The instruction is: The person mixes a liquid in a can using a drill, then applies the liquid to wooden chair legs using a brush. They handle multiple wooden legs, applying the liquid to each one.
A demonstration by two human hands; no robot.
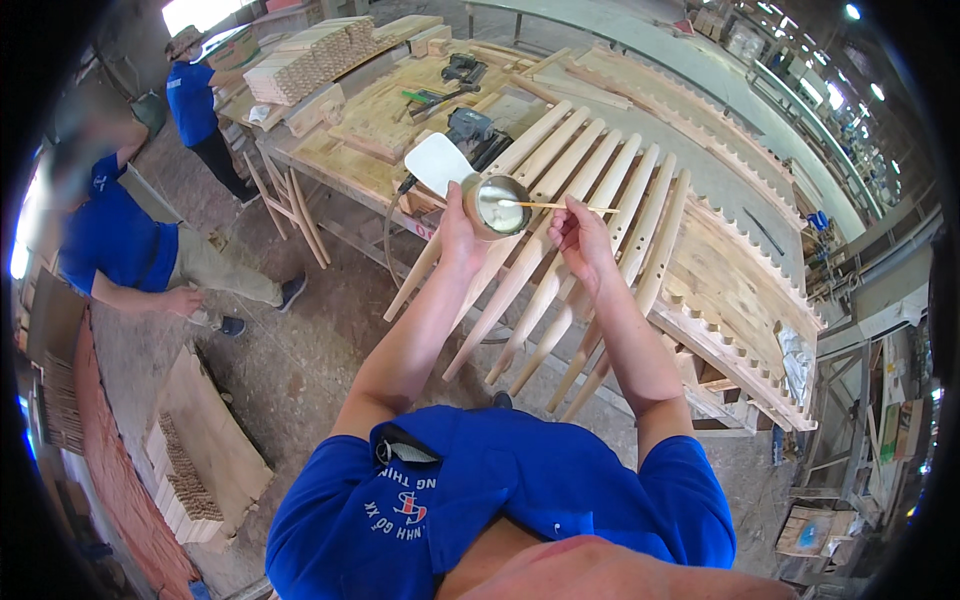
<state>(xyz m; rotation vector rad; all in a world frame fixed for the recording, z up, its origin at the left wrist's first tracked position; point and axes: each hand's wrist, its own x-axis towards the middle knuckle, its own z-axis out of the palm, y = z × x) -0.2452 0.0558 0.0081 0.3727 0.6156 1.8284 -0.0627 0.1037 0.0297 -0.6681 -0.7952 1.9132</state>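
My left hand [461,233] is wrapped round a small round can [497,222] with white paste, likely glue, inside. A white rounded flap [437,162] sticks up beside the can's rim; I cannot tell if it is joined to it. In my right hand [581,238] a thin wooden stick [560,206] is pinched between the fingers, and its white-coated tip reaches into the can. Beneath both hands lies a row of several long tapered wooden legs [570,275], side by side across the bench edge, with small dark holes in some.
A notched wooden rack [735,370] stands at the right. Power tools [470,125] lie on the workbench [365,175], near stacked wood pieces [310,60]. Two people in blue shirts [120,235] stand at the left. A wooden frame [290,215] leans against the bench.
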